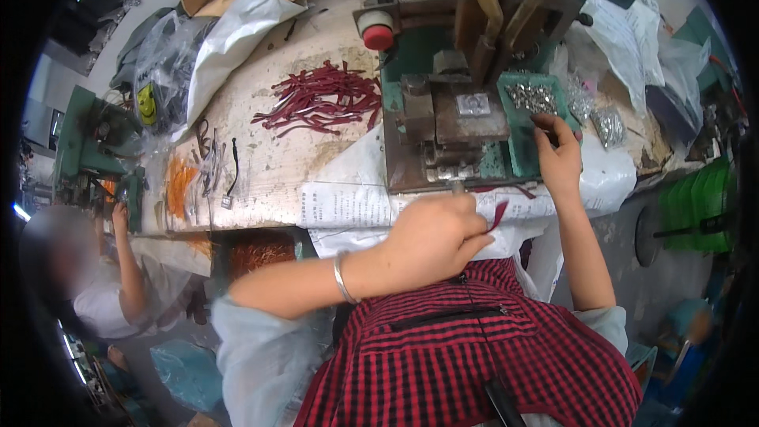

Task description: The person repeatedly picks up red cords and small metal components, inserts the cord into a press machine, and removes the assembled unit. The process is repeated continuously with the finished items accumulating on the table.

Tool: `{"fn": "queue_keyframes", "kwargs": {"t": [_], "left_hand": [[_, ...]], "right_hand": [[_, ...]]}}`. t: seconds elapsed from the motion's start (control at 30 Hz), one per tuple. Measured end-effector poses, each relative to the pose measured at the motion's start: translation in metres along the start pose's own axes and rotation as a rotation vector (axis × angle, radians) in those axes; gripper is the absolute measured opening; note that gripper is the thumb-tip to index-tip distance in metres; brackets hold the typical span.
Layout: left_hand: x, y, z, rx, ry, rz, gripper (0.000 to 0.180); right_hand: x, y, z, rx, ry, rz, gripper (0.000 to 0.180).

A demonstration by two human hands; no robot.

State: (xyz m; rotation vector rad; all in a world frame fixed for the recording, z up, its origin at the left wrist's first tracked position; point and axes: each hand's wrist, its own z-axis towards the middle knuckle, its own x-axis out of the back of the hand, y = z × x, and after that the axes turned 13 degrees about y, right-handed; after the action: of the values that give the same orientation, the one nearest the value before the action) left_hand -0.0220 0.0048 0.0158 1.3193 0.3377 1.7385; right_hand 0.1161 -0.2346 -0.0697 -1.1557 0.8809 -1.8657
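My left hand (439, 233), with a silver bangle at its wrist, is closed in front of the press's near edge. A short dark red strip (499, 215) sticks out from its fingers. Over the green tray (518, 146) on the right, my right hand (560, 160) has its fingers curled toward the thumb. Small shiny metal pieces (531, 99) lie in the tray just beyond its fingertips; whatever is between those fingers is too small to make out. Left of the press lies a heap of dark red strips (324, 99).
The green press (470, 115) stands ahead with a red button (378, 36). Scissors (203, 138) and orange strips (180, 186) lie at left. White printed sheets (340, 204) cover the table's front edge. Another person (111, 292) works at far left. Green crates (696, 209) stand right.
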Motion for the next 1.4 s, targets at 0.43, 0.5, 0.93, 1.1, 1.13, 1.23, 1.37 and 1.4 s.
{"fn": "queue_keyframes", "kwargs": {"t": [0.43,0.5,0.93,1.1,1.13,1.23,1.37,1.4], "left_hand": [[0.006,-0.004,-0.038,-0.314,0.579,0.220,0.031],[-0.011,-0.010,-0.042,-0.364,0.537,0.110,0.035],[0.039,-0.069,-0.170,0.264,0.367,0.502,0.007],[0.058,-0.085,-0.202,0.576,0.597,0.657,0.011],[0.053,-0.073,-0.182,0.492,0.713,0.512,0.007],[0.042,-0.049,-0.115,-0.071,0.622,0.508,0.020],[0.032,-0.025,-0.039,-0.518,0.737,0.445,0.030],[0.029,-0.029,-0.025,-0.561,0.720,0.410,0.030]], "right_hand": [[-0.011,-0.002,-0.019,0.275,0.104,-0.233,0.022],[-0.015,0.002,-0.019,0.228,0.140,-0.201,0.023],[0.016,0.016,-0.018,0.089,0.048,0.155,0.023],[0.010,0.021,-0.029,0.048,0.065,0.106,0.023],[0.011,0.020,-0.029,0.052,0.076,0.123,0.023],[0.013,0.017,-0.019,0.076,0.143,0.102,0.023],[-0.003,0.034,-0.005,-0.012,0.185,-0.100,0.026],[-0.006,0.028,-0.006,0.051,0.118,-0.130,0.027]]}}
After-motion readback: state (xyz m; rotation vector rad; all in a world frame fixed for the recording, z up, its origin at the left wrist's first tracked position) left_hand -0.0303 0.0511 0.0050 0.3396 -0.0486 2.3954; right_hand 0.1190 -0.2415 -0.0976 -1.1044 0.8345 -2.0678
